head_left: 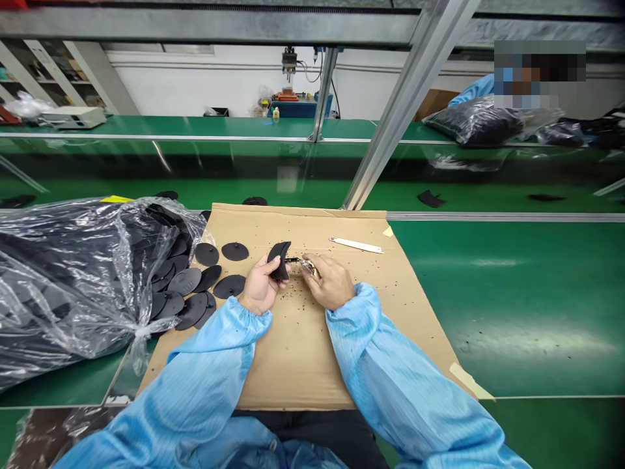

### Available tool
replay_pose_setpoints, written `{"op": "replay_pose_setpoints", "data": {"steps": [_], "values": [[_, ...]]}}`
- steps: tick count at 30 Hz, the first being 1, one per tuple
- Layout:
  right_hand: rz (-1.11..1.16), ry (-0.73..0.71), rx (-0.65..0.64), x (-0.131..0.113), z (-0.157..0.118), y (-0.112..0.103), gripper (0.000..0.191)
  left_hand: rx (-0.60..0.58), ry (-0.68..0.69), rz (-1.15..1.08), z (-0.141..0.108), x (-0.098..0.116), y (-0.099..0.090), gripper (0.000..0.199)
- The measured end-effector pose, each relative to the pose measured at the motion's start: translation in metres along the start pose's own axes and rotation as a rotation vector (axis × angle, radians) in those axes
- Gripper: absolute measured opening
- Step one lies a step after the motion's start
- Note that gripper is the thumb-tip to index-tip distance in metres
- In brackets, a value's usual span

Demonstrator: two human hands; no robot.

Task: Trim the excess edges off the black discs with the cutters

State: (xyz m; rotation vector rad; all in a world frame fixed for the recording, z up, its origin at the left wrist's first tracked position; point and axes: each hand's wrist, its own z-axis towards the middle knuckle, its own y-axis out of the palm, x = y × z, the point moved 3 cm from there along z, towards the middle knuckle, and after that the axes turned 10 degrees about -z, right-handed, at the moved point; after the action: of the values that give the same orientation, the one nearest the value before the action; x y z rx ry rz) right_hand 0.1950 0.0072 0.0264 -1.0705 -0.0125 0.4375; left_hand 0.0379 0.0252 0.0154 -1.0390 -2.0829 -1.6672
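My left hand (262, 285) grips a curved black plastic piece (280, 260) by its lower edge, above the cardboard sheet (293, 374). To its right, my right hand (332, 280) is closed around small metal nippers (310, 268), partly covered by the fingers. Their tip meets a thin black stub that sticks out from the piece's side. Flat round black discs (235, 251) lie to the left of my left hand, several of them in an overlapping heap (185, 281). Tiny black crumbs are scattered over the cardboard beneath both hands.
A clear plastic bag (73, 286) full of black discs bulges on the left. A white craft knife (356, 245) lies at the back of the cardboard. Beyond runs a green belt (293, 176), crossed by a slanted metal post (410, 104). Another person's blue sleeve (472, 90) shows far right.
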Motion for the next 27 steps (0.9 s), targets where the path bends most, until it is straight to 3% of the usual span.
{"op": "replay_pose_setpoints", "data": {"steps": [8,12,17,21,27], "values": [[-0.130,0.015,-0.067,0.004,-0.001,0.000,0.033,-0.033,-0.006,-0.005,0.001,-0.001,-0.002,0.018],[-0.090,0.041,-0.091,0.003,-0.002,0.002,0.034,-0.041,-0.001,0.000,0.002,-0.002,-0.002,0.020],[0.069,0.104,0.048,0.006,-0.002,0.003,0.026,-0.088,0.114,0.030,0.003,0.002,0.000,0.036],[0.119,0.128,0.106,0.011,-0.001,0.004,0.027,-0.030,0.160,0.018,0.005,0.006,-0.002,0.050],[0.131,0.072,0.006,0.003,-0.002,0.004,0.029,-0.015,0.090,-0.136,0.008,0.007,-0.002,0.032]]}}
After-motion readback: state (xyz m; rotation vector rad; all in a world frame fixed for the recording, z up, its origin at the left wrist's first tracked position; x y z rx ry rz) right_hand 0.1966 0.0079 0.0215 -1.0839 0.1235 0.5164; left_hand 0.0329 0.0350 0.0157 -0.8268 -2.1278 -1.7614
